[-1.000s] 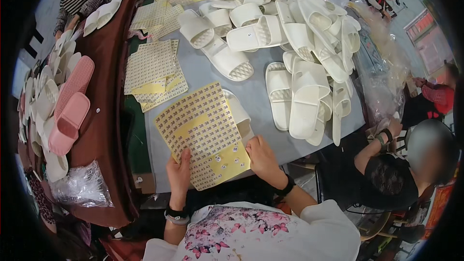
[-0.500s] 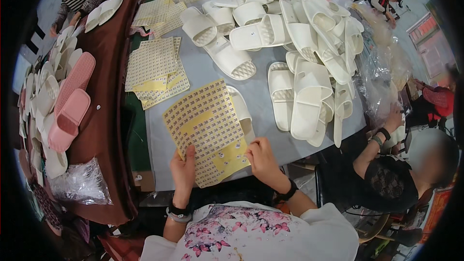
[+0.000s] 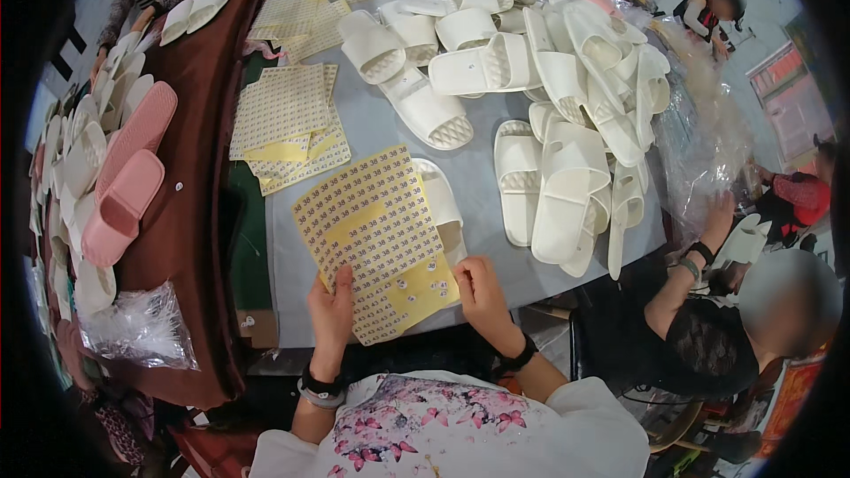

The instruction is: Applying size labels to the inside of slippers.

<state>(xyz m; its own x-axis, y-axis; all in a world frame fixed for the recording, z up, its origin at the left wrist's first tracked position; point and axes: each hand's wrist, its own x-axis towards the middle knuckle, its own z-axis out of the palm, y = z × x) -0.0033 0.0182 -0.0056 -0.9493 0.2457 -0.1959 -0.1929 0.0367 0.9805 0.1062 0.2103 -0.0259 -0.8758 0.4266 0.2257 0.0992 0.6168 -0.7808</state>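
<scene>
Two overlapping yellow sticker sheets are pinched in my left hand [image 3: 330,312], its thumb lying on top. The upper sheet [image 3: 367,212] carries rows of small white printed labels with a bare yellow band. Below it, the lower sheet [image 3: 416,296] has labels at its left and a few loose-set ones at its right. My right hand [image 3: 485,305] is closed beside that sheet's right edge, thumb and finger together; whatever is between them is too small to make out. Behind the sheets, a white slipper [image 3: 443,204] lies partly hidden on the grey table.
White slippers [image 3: 567,159] are heaped across the table's far right. More sticker sheets [image 3: 283,111] lie at its left. A brown-covered table [image 3: 190,168] on the left bears white slippers, a pink pair [image 3: 124,204] and clear plastic bags [image 3: 142,332]. A co-worker [image 3: 708,327] sits at the right.
My right hand has drawn slightly right and down, off the lower sheet's edge. My left hand and the sheets have shifted slightly left.
</scene>
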